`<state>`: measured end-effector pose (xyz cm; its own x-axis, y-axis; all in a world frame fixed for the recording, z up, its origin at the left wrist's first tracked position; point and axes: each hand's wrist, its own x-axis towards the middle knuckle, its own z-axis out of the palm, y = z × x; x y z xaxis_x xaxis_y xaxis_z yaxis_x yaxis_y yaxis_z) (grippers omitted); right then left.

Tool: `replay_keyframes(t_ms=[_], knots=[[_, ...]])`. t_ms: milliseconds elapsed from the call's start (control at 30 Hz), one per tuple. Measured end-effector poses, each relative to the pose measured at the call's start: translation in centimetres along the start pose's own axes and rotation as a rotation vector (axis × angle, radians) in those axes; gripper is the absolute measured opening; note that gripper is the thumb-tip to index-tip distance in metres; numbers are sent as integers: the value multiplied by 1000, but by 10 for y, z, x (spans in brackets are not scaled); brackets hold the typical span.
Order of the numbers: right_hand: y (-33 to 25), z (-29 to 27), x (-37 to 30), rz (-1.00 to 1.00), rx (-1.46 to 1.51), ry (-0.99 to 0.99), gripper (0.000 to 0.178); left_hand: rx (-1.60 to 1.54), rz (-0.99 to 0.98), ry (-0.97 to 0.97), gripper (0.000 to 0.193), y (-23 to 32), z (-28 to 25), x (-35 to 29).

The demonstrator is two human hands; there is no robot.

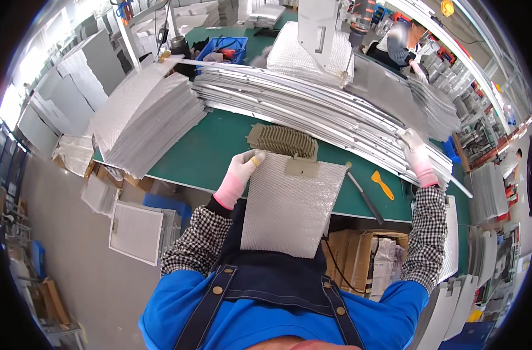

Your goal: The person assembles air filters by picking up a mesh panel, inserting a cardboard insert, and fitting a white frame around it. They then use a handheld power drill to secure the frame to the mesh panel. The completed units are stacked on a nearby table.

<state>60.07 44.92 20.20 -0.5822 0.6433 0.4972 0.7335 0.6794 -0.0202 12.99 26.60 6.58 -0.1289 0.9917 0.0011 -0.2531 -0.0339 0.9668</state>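
My left hand [241,175], in a white glove with a pink cuff, pinches the upper left corner of a silvery mesh panel [292,210]. The panel slants down from the green table's edge against my apron. A tan rectangular plate [302,168] sits at its top edge. Just beyond it, a row of stacked tan plates [282,140] lies on the table. At the right, my right hand [416,153], gloved alike, has its fingers curled on the end of a long white metal strip [382,137] in a pile; the fingertips are partly hidden.
Mesh sheets [155,119] stand stacked at the left of the green table [181,151]. A hammer-like tool [365,195] and an orange scraper [382,185] lie at the right. Behind the strips are a blue bin [234,49] and more mesh sheets [283,55]. A co-worker [403,46] sits far right.
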Motion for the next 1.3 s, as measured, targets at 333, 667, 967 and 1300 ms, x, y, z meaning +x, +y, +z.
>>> replay_keyframes(t_ms=[333,667,967,1300], knots=[[-8,-70,-71,489,-42,-232,21,110,63,46,38,9,10,-10],[-21,-42,-68,79,-211,216,24,289,272,94,52,-21,-10,21],[-11,-67,-52,11,-109,124,30,-220,124,-263,73,52,45,96],[-87,-66,-100,311,-383,529,43,-372,293,-96,58,67,131,106]])
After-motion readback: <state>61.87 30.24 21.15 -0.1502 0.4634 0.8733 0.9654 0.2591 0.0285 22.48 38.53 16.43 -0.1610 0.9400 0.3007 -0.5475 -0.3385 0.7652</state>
